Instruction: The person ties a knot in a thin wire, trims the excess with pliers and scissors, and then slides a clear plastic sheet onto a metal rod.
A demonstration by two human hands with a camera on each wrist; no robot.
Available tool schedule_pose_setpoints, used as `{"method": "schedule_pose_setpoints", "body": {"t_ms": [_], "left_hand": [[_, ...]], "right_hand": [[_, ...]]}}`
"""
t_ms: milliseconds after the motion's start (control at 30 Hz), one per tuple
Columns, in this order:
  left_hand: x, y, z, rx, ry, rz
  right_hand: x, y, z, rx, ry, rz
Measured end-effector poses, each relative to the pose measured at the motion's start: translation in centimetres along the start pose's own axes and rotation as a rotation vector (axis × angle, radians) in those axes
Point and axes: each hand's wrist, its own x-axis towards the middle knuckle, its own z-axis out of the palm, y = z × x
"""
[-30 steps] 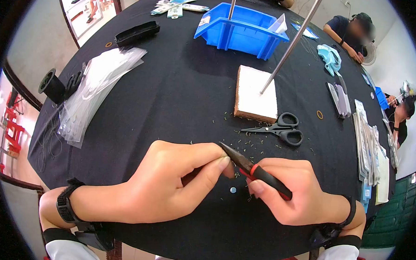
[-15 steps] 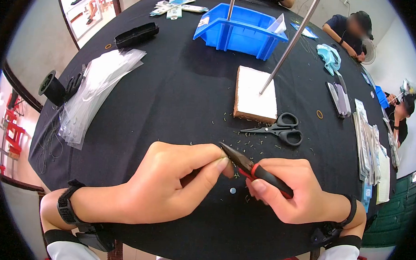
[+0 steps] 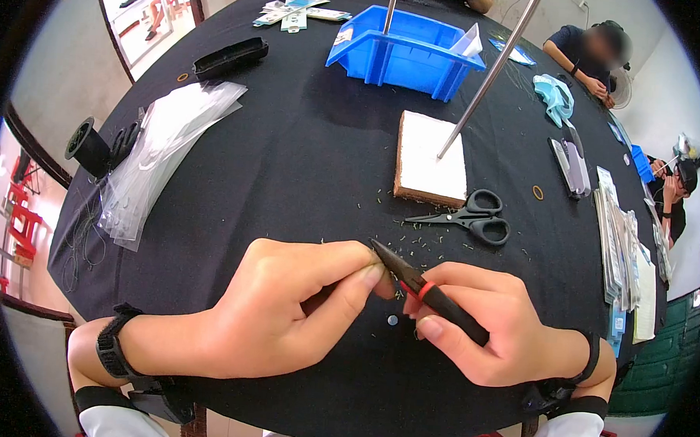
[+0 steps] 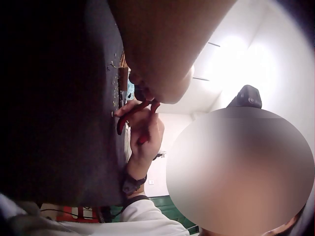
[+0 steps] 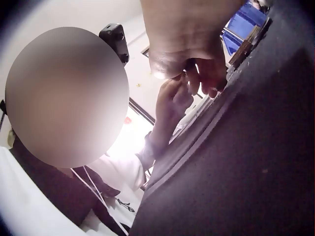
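Looking down at a matte black cloth (image 3: 314,150) with soft creases, we see both hands brought together above its near part. Our left hand (image 3: 291,313) pinches a tiny yellowish sliver (image 3: 375,267), too small to identify, between thumb and curled forefinger. Our right hand (image 3: 482,322) grasps dark metal pliers with tapered jaws and smooth black-and-red grips (image 3: 424,285); their narrow tip points up and left, right at the left fingertips, though we cannot tell whether the metal touches skin. The left forearm comes in nearly level, its wrist in a black woven strap (image 3: 109,341), while the right forearm slants inward with the thumb lying along the grip. Just below the pliers lies a small, round, pale-blue disc (image 3: 392,320). Beyond them, thin curled golden clippings (image 3: 423,241) speckle the fabric beside black plastic-handled scissors (image 3: 471,217) and a square, white-topped block with rough brown sides (image 3: 429,163), from which a slim polished metal rod (image 3: 489,80) rises.
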Motion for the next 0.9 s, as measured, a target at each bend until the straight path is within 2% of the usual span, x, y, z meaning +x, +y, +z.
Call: {"method": "schedule_pose_setpoints", "body": {"t_ms": [100, 200, 300, 400, 500, 600, 900], "left_hand": [[-0.1, -0.1, 0.0, 0.026, -0.017, -0.004], [-0.1, -0.1, 0.0, 0.036, -0.024, 0.003], [0.0, -0.1, 0.0, 0.012, -0.007, -0.004], [0.0, 0.1, 0.0, -0.069, 0.017, -0.059], [0.0, 0.1, 0.0, -0.223, 0.066, -0.139], [0.1, 0.3, 0.0, -0.379, 0.112, -0.227], [0.2, 0.6, -0.1, -0.592, 0.082, -0.274]], "right_hand": [[-0.1, -0.5, -0.3, -0.067, -0.029, 0.045], [-0.3, -0.5, -0.1, -0.165, 0.020, 0.006], [0.1, -0.3, -0.6, -0.073, -0.049, 0.061], [0.2, 0.2, -0.7, 0.182, -0.046, 0.116], [0.1, 0.5, -0.9, 0.115, -0.034, 0.094], [0.2, -0.1, -1.2, 0.069, -0.049, 0.148], [0.2, 0.3, -0.7, -0.330, 0.084, -0.033]]}}
